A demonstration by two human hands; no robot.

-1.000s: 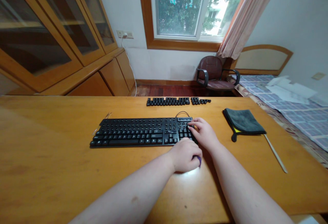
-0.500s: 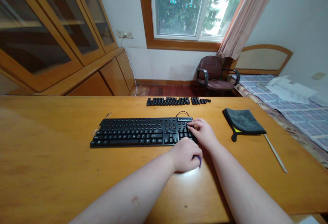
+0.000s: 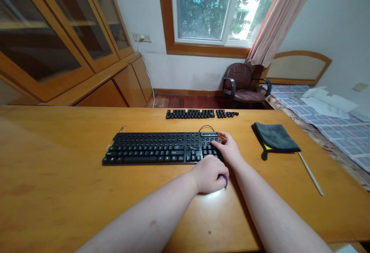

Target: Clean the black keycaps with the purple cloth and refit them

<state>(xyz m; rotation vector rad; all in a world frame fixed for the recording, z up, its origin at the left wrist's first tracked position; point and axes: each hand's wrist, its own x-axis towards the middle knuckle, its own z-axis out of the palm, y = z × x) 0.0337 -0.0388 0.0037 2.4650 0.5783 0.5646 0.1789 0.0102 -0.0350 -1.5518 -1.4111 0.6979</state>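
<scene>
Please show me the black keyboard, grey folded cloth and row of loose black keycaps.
Black plastic keyboard (image 3: pixel 150 149), head view, on its keys.
Grey folded cloth (image 3: pixel 274 136), head view, on its top.
Row of loose black keycaps (image 3: pixel 189 114), head view, on left group.

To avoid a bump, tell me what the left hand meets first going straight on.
The left hand would probably meet the right forearm near the wrist first, though depth is unclear.

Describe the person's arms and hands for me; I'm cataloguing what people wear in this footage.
The left hand and right hand are bare, without gloves, and both forearms are uncovered, with no sleeves, watch or bracelet in view. The left forearm has a small dark mark.
</scene>
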